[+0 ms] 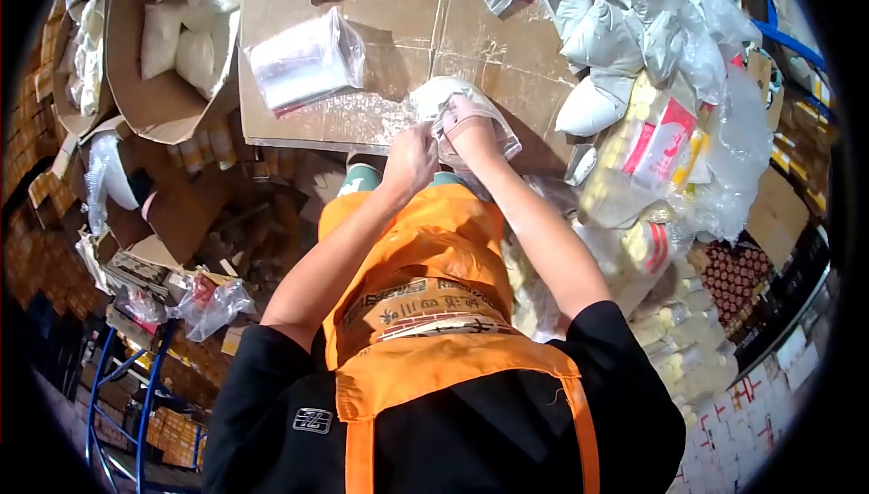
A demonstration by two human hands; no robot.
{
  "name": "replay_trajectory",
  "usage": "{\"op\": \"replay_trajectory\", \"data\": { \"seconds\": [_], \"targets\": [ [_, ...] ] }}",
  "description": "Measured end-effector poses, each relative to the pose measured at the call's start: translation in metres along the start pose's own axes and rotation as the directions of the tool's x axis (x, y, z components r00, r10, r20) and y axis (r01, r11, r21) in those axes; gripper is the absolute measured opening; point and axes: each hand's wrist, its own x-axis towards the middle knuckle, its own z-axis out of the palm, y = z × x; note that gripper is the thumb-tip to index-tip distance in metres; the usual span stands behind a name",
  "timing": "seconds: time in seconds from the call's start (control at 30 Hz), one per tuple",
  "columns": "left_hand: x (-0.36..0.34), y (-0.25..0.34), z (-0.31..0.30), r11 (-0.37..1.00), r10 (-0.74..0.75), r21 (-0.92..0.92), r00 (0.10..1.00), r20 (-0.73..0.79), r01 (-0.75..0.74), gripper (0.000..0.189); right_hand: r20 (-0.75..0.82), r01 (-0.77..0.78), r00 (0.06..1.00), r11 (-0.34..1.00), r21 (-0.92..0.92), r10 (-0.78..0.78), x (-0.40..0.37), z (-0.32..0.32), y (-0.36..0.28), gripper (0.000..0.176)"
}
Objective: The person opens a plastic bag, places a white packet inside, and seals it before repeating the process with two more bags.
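At the near edge of a cardboard surface [398,50] lies a clear plastic bag [434,94] with white contents, rounded and full. My left hand [414,159] is closed at the bag's near left side, its fingers pinching the plastic. My right hand [468,124] is over the middle of the same bag, fingers curled into the plastic and partly hidden by glare and film. To the left, a stack of flat clear plastic bags [303,61] rests on the cardboard.
Filled white bags [602,41] are heaped at the back right. Below them are clear packs with yellowish contents [625,150] and red labels. An open cardboard box [118,59] holding white bags stands at the left. A blue metal frame [140,403] is at lower left.
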Motion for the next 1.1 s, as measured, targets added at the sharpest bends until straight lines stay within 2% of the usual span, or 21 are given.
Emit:
{"op": "replay_trajectory", "data": {
  "seconds": [0.07,0.1,0.13,0.2,0.23,0.33,0.37,0.4,0.47,0.5,0.6,0.63,0.77,0.8,0.87,0.9,0.93,0.97,1.0,1.07,1.1],
  "targets": [
    [0.001,0.001,0.005,0.996,-0.014,-0.091,1.0,-0.019,0.012,0.018,-0.164,0.014,0.985,0.972,-0.236,-0.055,-0.01,-0.009,-0.016,0.013],
    [0.002,0.001,0.006,0.988,-0.024,-0.155,0.999,-0.038,0.018,0.018,-0.149,0.04,0.985,0.952,-0.304,-0.089,-0.012,-0.01,-0.013,0.019],
    [0.004,-0.011,0.015,0.994,0.083,-0.055,0.991,-0.1,-0.089,0.02,-0.146,0.055,0.983,0.943,-0.327,-0.108,-0.014,-0.006,-0.006,0.019],
    [0.003,-0.009,0.019,0.983,0.17,-0.046,0.976,-0.133,-0.178,0.028,-0.227,0.019,0.949,0.755,-0.656,-0.221,-0.022,0.002,0.006,0.031],
    [0.006,-0.012,0.021,0.977,0.21,0.062,0.968,-0.141,-0.203,0.033,-0.105,0.087,0.969,0.709,-0.699,-0.223,-0.033,-0.011,-0.01,0.042],
    [0.004,-0.009,0.023,0.975,0.22,0.026,0.959,-0.177,-0.219,0.037,-0.047,0.033,0.994,0.661,-0.75,-0.103,-0.047,-0.031,-0.033,0.046],
    [0.003,-0.007,0.022,0.988,0.141,-0.049,0.984,-0.112,-0.147,0.022,-0.032,0.043,0.994,0.631,-0.775,-0.107,-0.049,-0.038,-0.039,0.049],
    [0.004,-0.006,0.022,0.986,0.142,-0.066,0.982,-0.12,-0.151,0.022,-0.026,0.05,0.993,0.617,-0.786,-0.113,-0.046,-0.042,-0.037,0.049],
    [0.007,-0.009,0.029,0.968,0.233,-0.065,0.965,-0.123,-0.242,0.023,0.12,-0.096,0.95,0.635,-0.767,0.288,-0.032,-0.047,-0.027,0.042],
    [0.007,-0.008,0.03,0.949,0.307,-0.03,0.943,-0.129,-0.313,0.024,0.172,-0.093,0.912,0.595,-0.798,0.372,-0.029,-0.051,-0.034,0.036],
    [0.005,-0.009,0.037,0.967,0.246,-0.05,0.968,-0.048,-0.248,0.023,0.06,-0.079,0.98,0.644,-0.761,0.19,-0.027,-0.048,-0.012,0.023],
    [0.004,-0.009,0.037,0.968,0.245,-0.05,0.968,-0.048,-0.248,0.022,0.067,-0.16,0.943,0.622,-0.767,0.325,-0.025,-0.051,-0.018,0.028],
    [0.007,-0.016,0.043,0.948,0.297,-0.09,0.95,-0.098,-0.306,0.024,0.017,-0.234,0.926,0.609,-0.758,0.377,-0.023,-0.049,-0.011,0.03],
    [0.002,-0.005,0.032,0.962,0.206,-0.181,0.978,-0.014,-0.205,0.024,0.044,-0.226,0.918,0.614,-0.756,0.393,-0.021,-0.05,-0.001,0.031],
    [0.005,-0.006,0.032,0.947,0.248,-0.196,0.966,-0.067,-0.257,0.024,-0.05,-0.267,0.938,0.619,-0.739,0.343,-0.019,-0.048,-0.002,0.031],
    [0.008,-0.008,0.034,0.946,0.261,-0.183,0.963,-0.064,-0.268,0.024,0.036,-0.416,0.87,0.77,-0.484,0.492,-0.017,-0.055,-0.016,0.029],
    [0.011,-0.011,0.038,0.952,0.246,-0.172,0.968,-0.057,-0.252,0.022,0.177,-0.556,0.792,0.81,-0.188,0.585,-0.016,-0.06,-0.029,0.028],
    [0.016,-0.014,0.04,0.959,0.23,-0.158,0.972,-0.056,-0.236,0.022,0.197,-0.572,0.805,0.82,0.006,0.559,-0.018,-0.062,-0.037,0.019],
    [0.013,-0.004,0.032,0.959,0.239,-0.138,0.969,-0.068,-0.246,0.022,0.198,-0.556,0.817,0.831,0.022,0.542,-0.012,-0.056,-0.02,0.019],
    [-0.007,0.023,0.012,0.948,0.096,-0.309,0.994,0.059,-0.074,0.021,0.442,-0.502,0.853,0.667,0.551,0.277,0.001,-0.036,0.028,0.016],
    [-0.001,0.018,0.019,0.966,0.114,-0.24,0.992,0.051,-0.099,0.024,0.436,-0.491,0.859,0.671,0.556,0.268,0.004,-0.03,0.033,0.017]
  ]
}}
